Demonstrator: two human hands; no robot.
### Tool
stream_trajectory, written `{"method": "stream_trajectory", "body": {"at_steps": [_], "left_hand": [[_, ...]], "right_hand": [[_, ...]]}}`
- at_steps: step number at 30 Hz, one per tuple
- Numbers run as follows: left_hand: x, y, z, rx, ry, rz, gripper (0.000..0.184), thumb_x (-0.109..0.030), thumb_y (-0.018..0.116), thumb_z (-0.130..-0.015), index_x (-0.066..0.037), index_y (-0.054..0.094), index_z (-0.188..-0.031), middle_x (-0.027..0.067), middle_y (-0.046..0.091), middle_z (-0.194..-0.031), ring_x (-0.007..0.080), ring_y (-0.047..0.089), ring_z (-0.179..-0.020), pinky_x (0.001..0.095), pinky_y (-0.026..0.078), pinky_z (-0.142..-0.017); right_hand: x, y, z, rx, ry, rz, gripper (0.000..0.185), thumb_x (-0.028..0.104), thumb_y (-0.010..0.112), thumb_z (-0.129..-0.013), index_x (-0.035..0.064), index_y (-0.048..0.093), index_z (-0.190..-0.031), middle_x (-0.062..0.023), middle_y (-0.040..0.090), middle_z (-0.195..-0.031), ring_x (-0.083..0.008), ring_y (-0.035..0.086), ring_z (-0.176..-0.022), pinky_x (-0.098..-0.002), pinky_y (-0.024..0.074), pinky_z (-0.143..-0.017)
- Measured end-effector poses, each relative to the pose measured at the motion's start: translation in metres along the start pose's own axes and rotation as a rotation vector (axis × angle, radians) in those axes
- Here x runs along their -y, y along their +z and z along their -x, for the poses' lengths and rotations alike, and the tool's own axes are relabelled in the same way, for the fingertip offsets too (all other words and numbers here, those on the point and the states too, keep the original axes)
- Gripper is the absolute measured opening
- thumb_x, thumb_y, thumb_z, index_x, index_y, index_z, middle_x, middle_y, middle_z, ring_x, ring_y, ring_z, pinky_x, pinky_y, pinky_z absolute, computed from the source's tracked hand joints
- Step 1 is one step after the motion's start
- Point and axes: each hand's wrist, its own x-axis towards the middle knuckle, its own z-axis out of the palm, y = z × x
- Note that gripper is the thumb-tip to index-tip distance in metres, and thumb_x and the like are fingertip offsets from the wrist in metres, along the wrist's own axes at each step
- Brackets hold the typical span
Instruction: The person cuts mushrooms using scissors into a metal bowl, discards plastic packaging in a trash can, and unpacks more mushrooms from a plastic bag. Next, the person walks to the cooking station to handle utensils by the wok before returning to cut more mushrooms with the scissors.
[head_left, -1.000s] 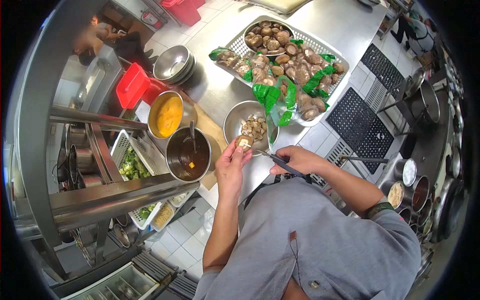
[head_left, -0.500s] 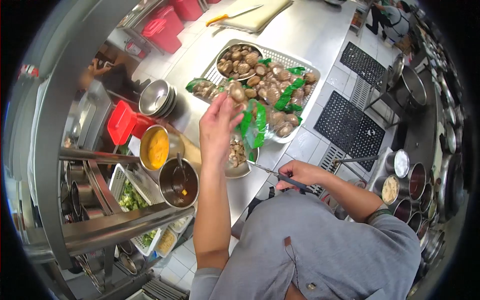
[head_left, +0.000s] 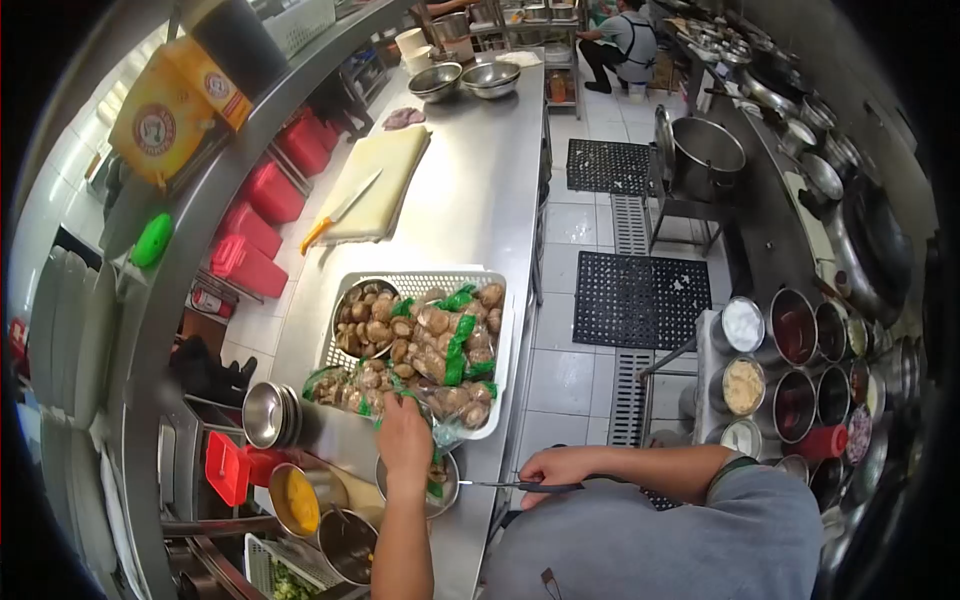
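My left hand (head_left: pixel 405 440) is closed at the near side of a white perforated basket (head_left: pixel 508 345), gripping a clear plastic bag (head_left: pixel 446 434) with green tape. Part of the bag lies behind the fingers. Inside the basket are several bags of brown mushrooms (head_left: pixel 436 320) and a metal bowl of loose mushrooms (head_left: pixel 368 312). Below my left hand, partly covered by it, stands a metal bowl (head_left: pixel 448 497) on the steel table. My right hand (head_left: pixel 545 473) holds dark-handled scissors (head_left: pixel 500 485) level, their thin blades pointing left to that bowl's rim.
Farther along the steel table (head_left: pixel 480 190) lie a cutting board (head_left: pixel 395 165) and an orange-handled knife (head_left: pixel 345 208). Stacked bowls (head_left: pixel 268 415) and a pot of orange liquid (head_left: pixel 297 500) stand left. Floor mats (head_left: pixel 640 300) cover the aisle. A person (head_left: pixel 630 50) crouches far off.
My view has tilted up, showing more of the table and aisle. My left hand has come down from raised above the bowl to the basket's near edge. The scissors stay in my right hand.
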Motion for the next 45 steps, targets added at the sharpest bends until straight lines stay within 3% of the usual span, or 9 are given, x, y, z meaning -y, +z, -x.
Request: {"method": "stream_trajectory", "body": {"at_steps": [5, 11, 13, 15, 21, 31, 34, 40, 45], "left_hand": [[0.006, -0.023, 0.019, -0.178, 0.088, 0.059, 0.022, -0.006, 0.060, -0.087, 0.001, 0.063, -0.107, 0.0180, 0.056, -0.101, 0.0325, 0.064, -0.079, 0.0429, 0.054, -0.069], [0.039, -0.013, 0.080, -0.161, -0.668, 1.388, 0.036, -0.022, 0.061, -0.099, 0.000, 0.058, -0.128, 0.0100, 0.060, -0.117, 0.0188, 0.063, -0.093, 0.0315, 0.051, -0.084], [0.045, -0.005, 0.108, -0.249, -0.721, 1.819, 0.039, -0.018, 0.052, -0.104, 0.001, 0.049, -0.138, 0.0139, 0.060, -0.126, 0.0224, 0.065, -0.103, 0.0358, 0.052, -0.090], [0.053, 0.005, 0.137, -0.286, -0.666, 2.017, 0.042, -0.015, 0.048, -0.105, 0.004, 0.044, -0.142, 0.0165, 0.060, -0.127, 0.0260, 0.064, -0.108, 0.0385, 0.053, -0.094], [0.052, 0.007, 0.183, -0.345, -0.767, 1.964, 0.047, -0.017, 0.049, -0.106, 0.005, 0.041, -0.146, 0.0149, 0.061, -0.127, 0.0235, 0.064, -0.110, 0.0368, 0.052, -0.098], [0.049, 0.031, 0.203, -0.307, -0.801, 1.651, 0.041, -0.017, 0.051, -0.106, 0.003, 0.049, -0.142, 0.0096, 0.065, -0.121, 0.0147, 0.064, -0.103, 0.0312, 0.053, -0.095], [0.046, 0.038, 0.201, -0.331, -0.802, 1.675, 0.041, -0.018, 0.050, -0.106, 0.003, 0.049, -0.142, 0.0091, 0.065, -0.121, 0.0147, 0.064, -0.105, 0.0311, 0.052, -0.096], [0.051, 0.049, 0.198, -0.297, -0.814, 1.661, 0.040, -0.019, 0.048, -0.106, 0.004, 0.052, -0.139, 0.0092, 0.066, -0.119, 0.0139, 0.063, -0.103, 0.0298, 0.052, -0.093], [0.057, 0.061, 0.195, -0.296, -0.824, 1.669, 0.038, -0.018, 0.047, -0.107, 0.003, 0.053, -0.137, 0.0084, 0.066, -0.116, 0.0137, 0.063, -0.102, 0.0295, 0.053, -0.091]], "right_hand": [[0.023, -0.004, 0.009, 0.050, 0.019, -0.082, 0.048, 0.051, 0.076, -0.087, 0.0055, 0.061, -0.079, 0.0013, 0.058, -0.067, -0.0095, 0.055, -0.064, -0.0310, 0.0445, -0.058], [0.031, 0.008, -0.007, -0.073, -0.073, 0.025, 0.053, 0.055, 0.076, -0.084, 0.0040, 0.065, -0.092, -0.0055, 0.064, -0.075, -0.0160, 0.060, -0.070, -0.0337, 0.0478, -0.062], [0.034, 0.018, -0.020, -0.183, -0.210, 0.222, 0.045, 0.044, 0.082, -0.081, 0.0043, 0.062, -0.089, -0.0055, 0.058, -0.074, -0.0130, 0.054, -0.070, -0.0337, 0.0466, -0.063], [0.060, 0.026, -0.024, -0.232, -0.123, 0.221, 0.051, 0.047, 0.084, -0.076, 0.0038, 0.062, -0.090, -0.0105, 0.060, -0.077, -0.0199, 0.059, -0.070, -0.0365, 0.0482, -0.065], [0.074, 0.056, -0.062, -0.507, -0.157, 0.611, 0.061, 0.059, 0.080, -0.074, 0.0025, 0.062, -0.088, -0.0133, 0.064, -0.085, -0.0344, 0.064, -0.073, -0.0417, 0.0504, -0.064], [0.073, 0.069, -0.087, -0.445, -0.185, 0.789, 0.071, 0.067, 0.077, -0.070, 0.0010, 0.060, -0.087, -0.0145, 0.064, -0.080, -0.0368, 0.065, -0.074, -0.0455, 0.0506, -0.066], [0.077, 0.069, -0.089, -0.325, -0.020, 0.768, 0.073, 0.071, 0.072, -0.073, 0.0018, 0.065, -0.093, -0.0178, 0.068, -0.086, -0.0392, 0.068, -0.078, -0.0468, 0.0542, -0.072], [0.065, 0.076, -0.090, -0.375, -0.017, 0.710, 0.063, 0.065, 0.074, -0.076, 0.0025, 0.066, -0.082, -0.0155, 0.067, -0.072, -0.0360, 0.067, -0.070, -0.0456, 0.0529, -0.067], [0.047, 0.074, -0.096, -0.123, 0.187, -0.005, 0.054, 0.058, 0.070, -0.087, 0.0060, 0.063, -0.078, -0.0030, 0.057, -0.062, -0.0137, 0.057, -0.058, -0.0298, 0.0448, -0.054]]}}
